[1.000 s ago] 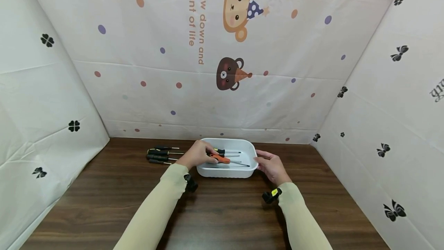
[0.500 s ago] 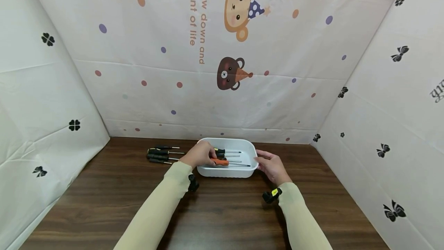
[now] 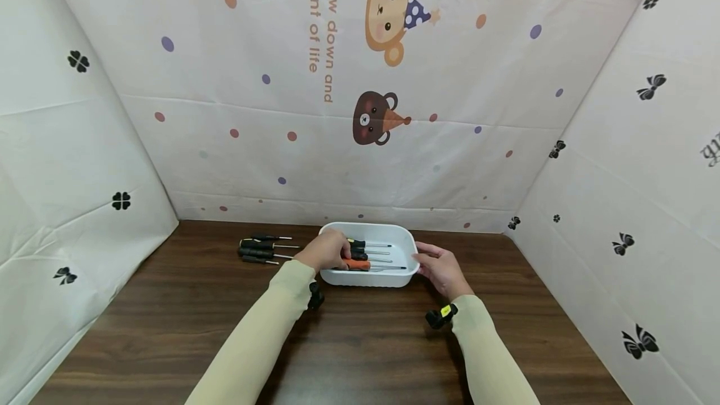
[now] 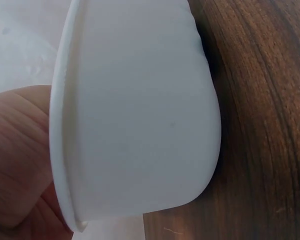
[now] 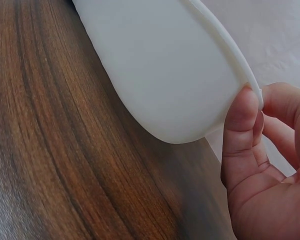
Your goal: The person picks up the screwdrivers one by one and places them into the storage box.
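Observation:
A white plastic tray (image 3: 368, 279) stands on the wooden table with several screwdrivers in it. My left hand (image 3: 326, 250) reaches over its left end and holds the handle of an orange screwdriver (image 3: 358, 264) low inside, shaft pointing right. Behind it lie black-handled screwdrivers (image 3: 358, 255), partly covered by my fingers. In the left wrist view the tray wall (image 4: 140, 115) hides my left fingertips and the screwdriver. At the opposite end my right hand (image 3: 442, 269) pinches the tray rim; the right wrist view shows thumb and fingers (image 5: 241, 117) on that edge.
Several more dark-handled screwdrivers (image 3: 259, 254) lie on the table (image 3: 360, 342) left of the tray, close to my left wrist. A printed white cloth (image 3: 315, 167) rises right behind the tray, with more cloth on both sides.
My left hand has lowered the orange screwdriver into the tray, its handle now less visible beneath the fingers. The right hand stays at the rim.

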Available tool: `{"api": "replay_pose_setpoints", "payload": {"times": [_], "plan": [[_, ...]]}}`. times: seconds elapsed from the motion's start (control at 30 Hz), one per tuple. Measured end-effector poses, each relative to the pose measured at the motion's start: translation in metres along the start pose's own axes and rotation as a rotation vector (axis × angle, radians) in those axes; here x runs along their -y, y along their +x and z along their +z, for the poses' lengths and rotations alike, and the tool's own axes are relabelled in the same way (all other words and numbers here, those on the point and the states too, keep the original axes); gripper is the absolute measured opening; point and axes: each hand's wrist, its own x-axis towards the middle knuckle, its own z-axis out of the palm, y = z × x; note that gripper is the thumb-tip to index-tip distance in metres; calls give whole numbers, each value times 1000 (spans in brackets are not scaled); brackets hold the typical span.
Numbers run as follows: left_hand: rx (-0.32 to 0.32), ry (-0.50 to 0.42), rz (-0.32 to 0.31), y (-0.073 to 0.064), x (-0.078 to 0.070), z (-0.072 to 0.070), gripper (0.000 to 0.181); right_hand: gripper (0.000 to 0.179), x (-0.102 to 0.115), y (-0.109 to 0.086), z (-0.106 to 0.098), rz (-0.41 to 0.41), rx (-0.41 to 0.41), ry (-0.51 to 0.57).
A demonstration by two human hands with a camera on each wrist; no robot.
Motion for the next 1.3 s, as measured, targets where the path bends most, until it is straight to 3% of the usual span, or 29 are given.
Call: {"api": "replay_pose_setpoints", "payload": {"times": [0.63,0.93,1.3], "plan": [[5,42,42,0,-1,-1,7,48,1,0,0,15,1,7],[10,-26,12,-1,1,-4,6,49,0,-1,0,5,2,21],[-75,-84,50,-12,16,-6,18,49,0,-1,0,2,-1,19]]}}
